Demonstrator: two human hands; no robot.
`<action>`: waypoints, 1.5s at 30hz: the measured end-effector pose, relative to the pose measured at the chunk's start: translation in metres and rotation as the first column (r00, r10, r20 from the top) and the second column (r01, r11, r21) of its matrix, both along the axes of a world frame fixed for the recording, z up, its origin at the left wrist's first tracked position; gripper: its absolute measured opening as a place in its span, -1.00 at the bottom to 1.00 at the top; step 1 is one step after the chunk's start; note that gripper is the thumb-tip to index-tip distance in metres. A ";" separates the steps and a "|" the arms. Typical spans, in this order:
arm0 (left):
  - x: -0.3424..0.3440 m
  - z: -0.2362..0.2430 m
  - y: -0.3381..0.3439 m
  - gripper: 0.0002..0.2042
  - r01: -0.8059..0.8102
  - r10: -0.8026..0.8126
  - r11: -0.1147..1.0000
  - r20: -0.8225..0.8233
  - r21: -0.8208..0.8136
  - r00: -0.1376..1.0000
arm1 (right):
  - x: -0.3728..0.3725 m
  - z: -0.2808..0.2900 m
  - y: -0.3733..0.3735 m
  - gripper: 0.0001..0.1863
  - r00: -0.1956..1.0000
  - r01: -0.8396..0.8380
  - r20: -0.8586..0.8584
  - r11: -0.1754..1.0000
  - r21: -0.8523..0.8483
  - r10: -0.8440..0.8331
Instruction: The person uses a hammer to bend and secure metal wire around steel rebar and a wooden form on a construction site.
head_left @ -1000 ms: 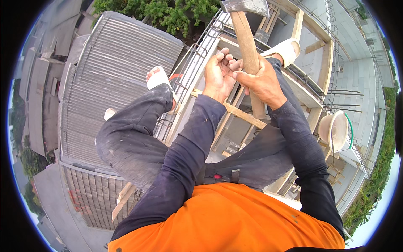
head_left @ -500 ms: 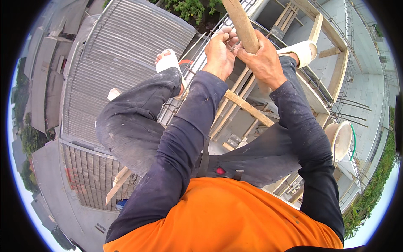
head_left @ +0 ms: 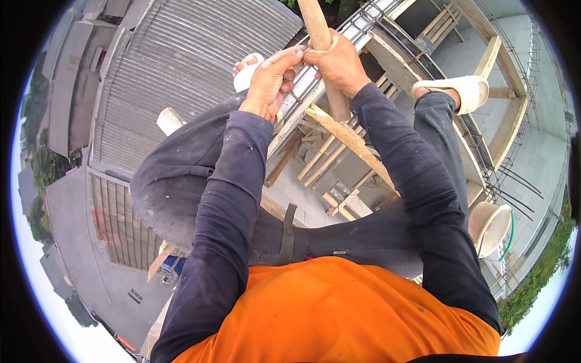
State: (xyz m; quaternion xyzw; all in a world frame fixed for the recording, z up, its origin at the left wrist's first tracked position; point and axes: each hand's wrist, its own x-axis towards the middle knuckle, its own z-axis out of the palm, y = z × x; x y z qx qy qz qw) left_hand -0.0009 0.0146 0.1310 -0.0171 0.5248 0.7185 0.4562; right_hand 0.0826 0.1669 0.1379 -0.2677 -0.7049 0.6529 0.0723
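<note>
A round wooden pole [head_left: 316, 25] slants down from the top edge, past the steel bars, to a lower end above the planks. My right hand [head_left: 340, 63] is closed around it, the thumb pointing toward my other hand. Just left of the pole, my left hand [head_left: 269, 81] has its fingers curled and its thumb pressed forward, the tips close to my right thumb. Whatever it may pinch is too small to make out. Tied steel reinforcing bars [head_left: 357, 23] run beneath both hands.
A wooden plank [head_left: 352, 144] crosses the deep opening below me. My sandals [head_left: 468, 94] rest on either side of it. A pale bucket [head_left: 489, 224] stands at the right, near protruding bars. A corrugated roof [head_left: 187, 66] lies lower on the left.
Both hands and the pole have shifted left in the picture. The left hand has drawn slightly away from the right. More of the opening and planks shows below.
</note>
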 end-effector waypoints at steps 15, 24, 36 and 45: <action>-0.019 -0.093 -0.026 -0.79 -0.040 0.061 0.983 0.110 -0.182 0.992 | -0.034 -0.077 -0.015 -0.52 0.988 -0.063 0.127 0.978 -0.199 0.090; -0.058 -0.137 -0.030 -0.80 -0.086 -0.114 0.849 -0.339 -0.521 0.934 | -0.025 -0.079 0.001 -0.44 0.948 -0.131 0.292 0.991 -0.003 0.126; -0.062 -0.204 -0.014 -0.83 0.349 -0.431 0.797 -0.060 -0.493 0.900 | 0.009 -0.096 0.036 -0.42 0.988 -0.020 0.156 0.988 0.151 -0.003; -0.078 -0.203 -0.019 -0.84 0.545 -0.587 0.660 0.097 -0.517 0.803 | -0.029 -0.090 0.007 -0.57 0.899 -0.171 0.382 0.976 -0.138 0.212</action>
